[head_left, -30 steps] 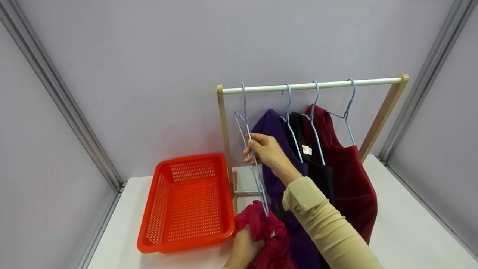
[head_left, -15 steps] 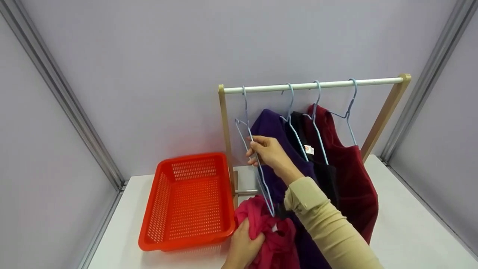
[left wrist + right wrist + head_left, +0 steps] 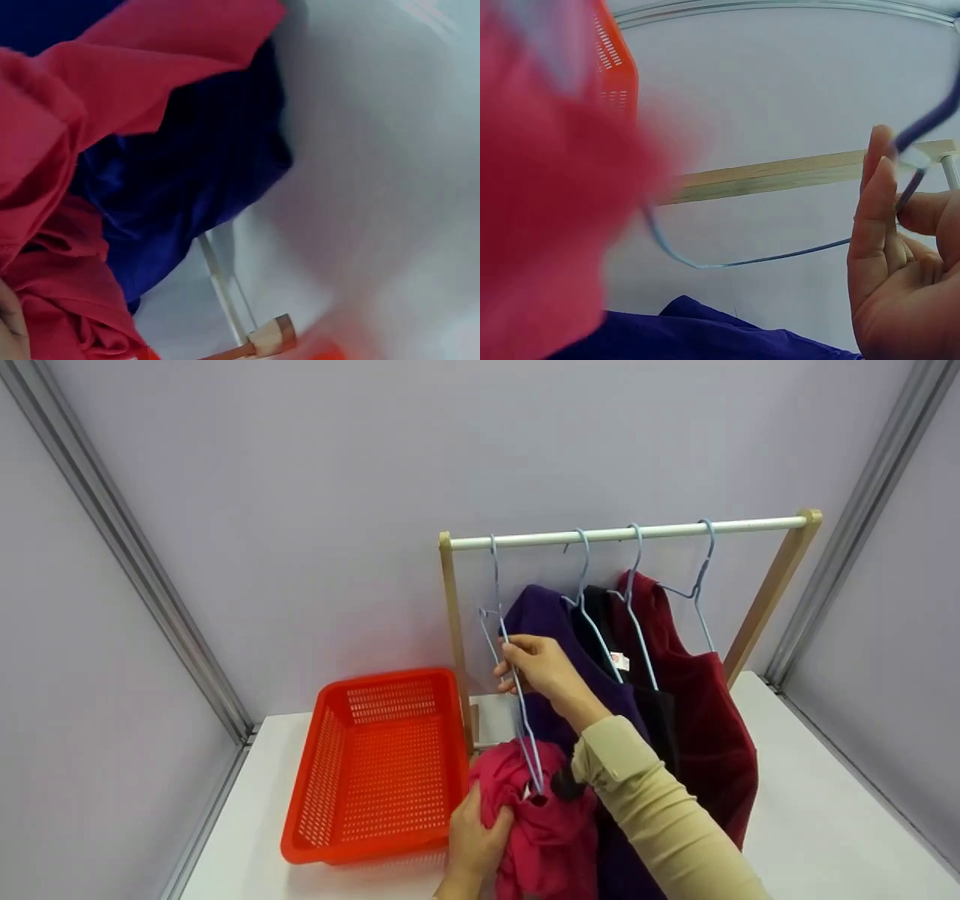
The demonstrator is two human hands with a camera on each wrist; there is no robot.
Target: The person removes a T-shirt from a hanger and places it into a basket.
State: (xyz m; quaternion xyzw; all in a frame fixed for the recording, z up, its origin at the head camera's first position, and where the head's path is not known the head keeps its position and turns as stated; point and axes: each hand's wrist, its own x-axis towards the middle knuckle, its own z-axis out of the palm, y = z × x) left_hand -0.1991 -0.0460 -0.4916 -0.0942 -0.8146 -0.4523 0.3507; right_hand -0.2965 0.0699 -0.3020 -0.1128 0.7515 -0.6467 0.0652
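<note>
In the head view my right hand (image 3: 544,667) pinches one side of a light-blue wire hanger (image 3: 496,577), whose hook is at the rack's rail. Its lower end reaches the neck opening of a crumpled pink garment (image 3: 544,847). My left hand (image 3: 474,840) grips that garment at its left side. The left wrist view shows the pink garment (image 3: 97,97) in front of a dark blue one (image 3: 202,157). In the right wrist view, fingers and thumb of my right hand (image 3: 900,277) hold the hanger (image 3: 772,259), while blurred pink cloth covers the left.
A wood-ended clothes rack (image 3: 517,541) bears a purple garment (image 3: 536,611), a black one (image 3: 660,727) and a dark red one (image 3: 705,712) on blue hangers. Left of it, an orange plastic basket (image 3: 300,787) stands on the white table (image 3: 825,810). Pale walls surround the table.
My left hand has lifted and turned the pink garment, and its neck opening now lies at the hanger's lower end. My right hand and the hanger have shifted slightly down and right.
</note>
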